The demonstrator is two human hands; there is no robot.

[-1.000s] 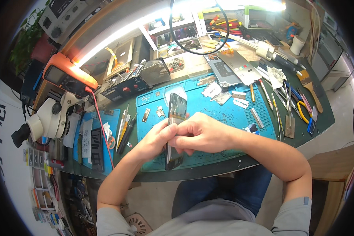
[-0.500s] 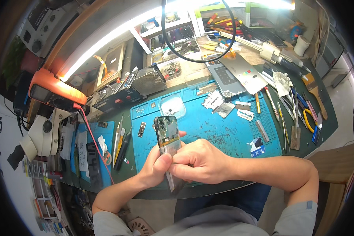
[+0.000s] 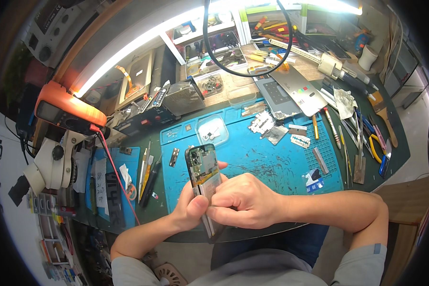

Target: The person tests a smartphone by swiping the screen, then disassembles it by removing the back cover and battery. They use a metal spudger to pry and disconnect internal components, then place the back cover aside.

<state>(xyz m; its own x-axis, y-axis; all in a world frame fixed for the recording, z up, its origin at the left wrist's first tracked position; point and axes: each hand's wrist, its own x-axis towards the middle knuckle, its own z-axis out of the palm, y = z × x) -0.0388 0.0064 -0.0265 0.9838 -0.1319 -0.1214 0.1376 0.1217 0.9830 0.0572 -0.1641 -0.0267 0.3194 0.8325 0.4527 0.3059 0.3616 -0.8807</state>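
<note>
Over the front edge of a dark-green desk (image 3: 151, 209), one opened black rectangular smartphone (image 3: 206, 164) sits clamped in the grip of the left hand (image 3: 188, 208), inner parts bared; the fingers of the right hand (image 3: 245, 200) curl together against it, any pinched item hidden. Light, even force and a firm left hold should best spare those parts. At the blue rubbery mat's (image 3: 252, 164) far edge lie two flat rectangular panels (image 3: 295, 90), one grey, one silver.
</note>
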